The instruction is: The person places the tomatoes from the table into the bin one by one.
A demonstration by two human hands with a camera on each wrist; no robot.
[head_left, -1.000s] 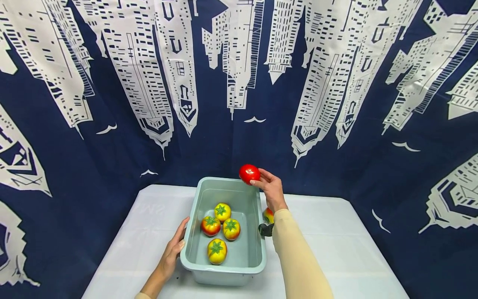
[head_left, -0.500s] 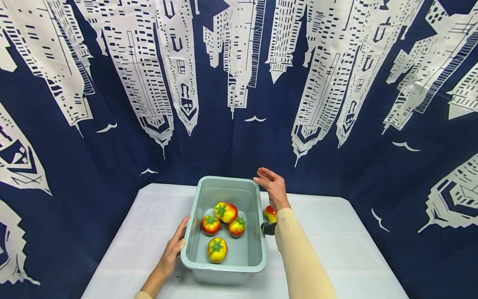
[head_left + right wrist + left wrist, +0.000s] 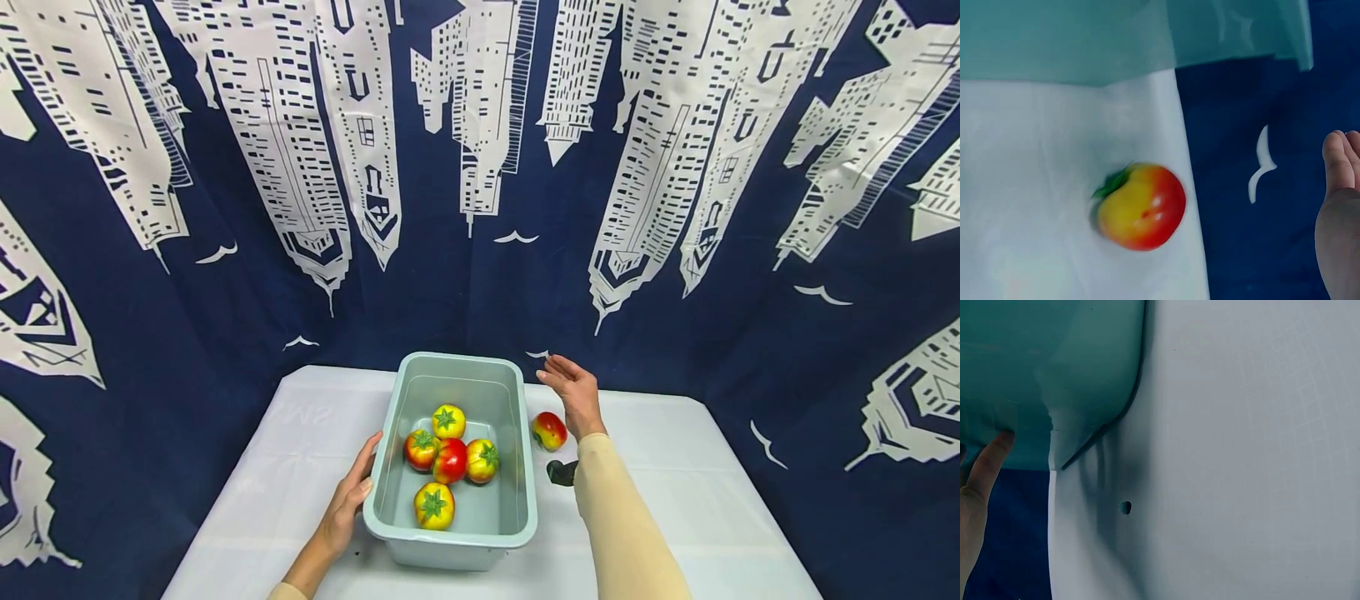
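Note:
A pale green plastic tub (image 3: 401,400) stands on the table with several red-and-yellow tomatoes in it. Uppermost among them is a mostly red tomato (image 3: 450,461), lying in the middle against its neighbours. My left hand (image 3: 345,504) rests along the tub's left wall; in the left wrist view its extended finger (image 3: 994,459) touches the green side. To the right of the tub, my right hand (image 3: 576,395) is raised with fingers straight and nothing in it. Beneath and left of that hand, another tomato (image 3: 550,431) lies on the table, its green leaves showing in the right wrist view.
A white cloth covers the table (image 3: 667,500). Behind it hangs a dark blue curtain (image 3: 450,308) printed with white buildings and birds. A small dark camera (image 3: 561,472) sticks out from the right wrist, close to the loose tomato.
My right hand has let a red tomato drop into the tub, then moved right. The tomatoes inside have shifted, and the loose one outside is more exposed. My left hand stays put.

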